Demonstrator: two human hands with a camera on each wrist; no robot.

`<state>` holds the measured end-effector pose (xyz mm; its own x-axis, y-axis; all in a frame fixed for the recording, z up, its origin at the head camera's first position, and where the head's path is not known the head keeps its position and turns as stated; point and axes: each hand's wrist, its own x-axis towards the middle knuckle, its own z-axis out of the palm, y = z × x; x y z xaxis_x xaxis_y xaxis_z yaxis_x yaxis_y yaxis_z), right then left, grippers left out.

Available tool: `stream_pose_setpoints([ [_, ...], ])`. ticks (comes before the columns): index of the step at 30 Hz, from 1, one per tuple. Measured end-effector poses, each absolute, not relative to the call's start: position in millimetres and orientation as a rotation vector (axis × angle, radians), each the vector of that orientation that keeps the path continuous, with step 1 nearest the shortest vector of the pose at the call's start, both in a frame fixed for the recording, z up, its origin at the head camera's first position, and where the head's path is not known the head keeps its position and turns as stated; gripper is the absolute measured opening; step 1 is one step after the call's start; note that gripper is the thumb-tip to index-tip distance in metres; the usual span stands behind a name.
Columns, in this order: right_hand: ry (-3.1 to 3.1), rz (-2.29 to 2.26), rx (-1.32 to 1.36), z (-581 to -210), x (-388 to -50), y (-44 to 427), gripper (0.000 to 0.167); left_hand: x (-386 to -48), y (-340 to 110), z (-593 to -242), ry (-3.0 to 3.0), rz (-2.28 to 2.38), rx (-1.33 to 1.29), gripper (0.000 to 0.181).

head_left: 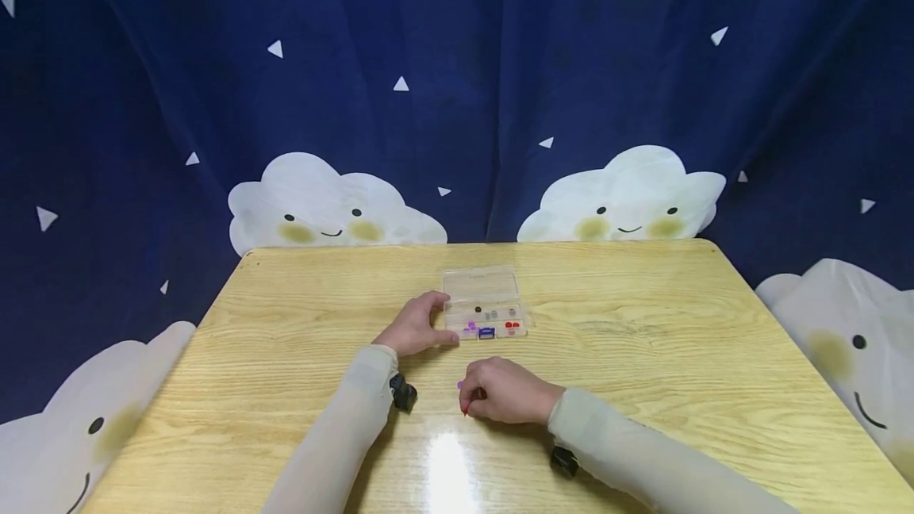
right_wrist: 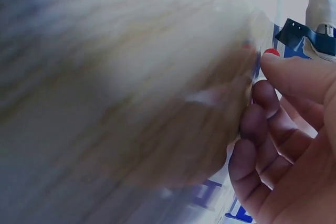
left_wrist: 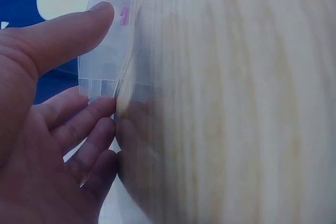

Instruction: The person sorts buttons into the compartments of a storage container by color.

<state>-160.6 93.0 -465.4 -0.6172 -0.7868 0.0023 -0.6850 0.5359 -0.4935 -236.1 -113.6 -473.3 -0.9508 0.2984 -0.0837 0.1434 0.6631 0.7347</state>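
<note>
A clear plastic case [head_left: 524, 322] lies on the table with its lid [head_left: 481, 284] folded back. Small purple pieces [head_left: 470, 327] sit in its front left part, red pieces [head_left: 512, 325] in its front right, and a few dark and grey ones behind. A blue latch [head_left: 486, 333] marks the front edge. My left hand [head_left: 414, 327] holds the case's left end between thumb and fingers. Nearer the body, my right hand [head_left: 508, 391] pinches a small red piece [right_wrist: 271, 52] at the fingertips, mostly hidden. A small purple piece [head_left: 460, 385] shows beside those fingers.
The wooden table [head_left: 321, 292] runs back to a dark blue curtain [head_left: 443, 14] with white clouds and triangles. Each wrist carries a black camera mount [head_left: 403, 393] close above the tabletop. Glare brightens the table's near middle.
</note>
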Motion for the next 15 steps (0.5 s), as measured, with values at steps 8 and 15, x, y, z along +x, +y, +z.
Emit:
stream_pose_setpoints([
  [8,2.585,-0.714,-1.25,-463.9,-162.2,97.9,0.013,-236.7,-113.1,-472.9,2.673,1.152,0.347,0.077],
  [15,2.596,-0.742,-1.224,-454.1,-167.7,104.8,0.009,-236.8,-114.3,-472.7,2.667,1.173,0.339,0.076],
])
